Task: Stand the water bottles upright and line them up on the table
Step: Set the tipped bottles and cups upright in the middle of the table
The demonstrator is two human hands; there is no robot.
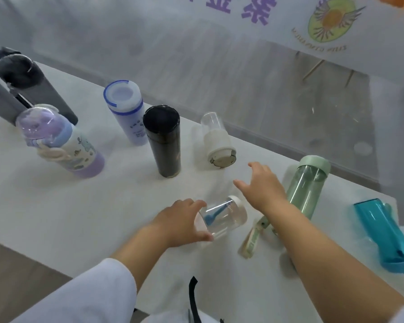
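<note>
A small clear bottle with a white cap [226, 214] lies on its side near the table's front, a blue piece inside it. My left hand [180, 222] is wrapped around its base end. My right hand [261, 185] hovers open just above and to the right of it, fingers spread. A pale green bottle [306, 185] lies on its side behind my right forearm. A teal bottle [383, 231] lies at the right edge. Standing in a row at the back are a grey bottle [33, 87], a purple cartoon bottle [63, 143], a blue-rimmed bottle [126, 110] and a black tumbler [163, 141].
A clear bottle with a white lid [217, 141] stands upside down right of the black tumbler. A green strap [252, 238] lies under my right forearm. The white table [79, 206] ends close to the teal bottle at right; a glass wall runs behind it.
</note>
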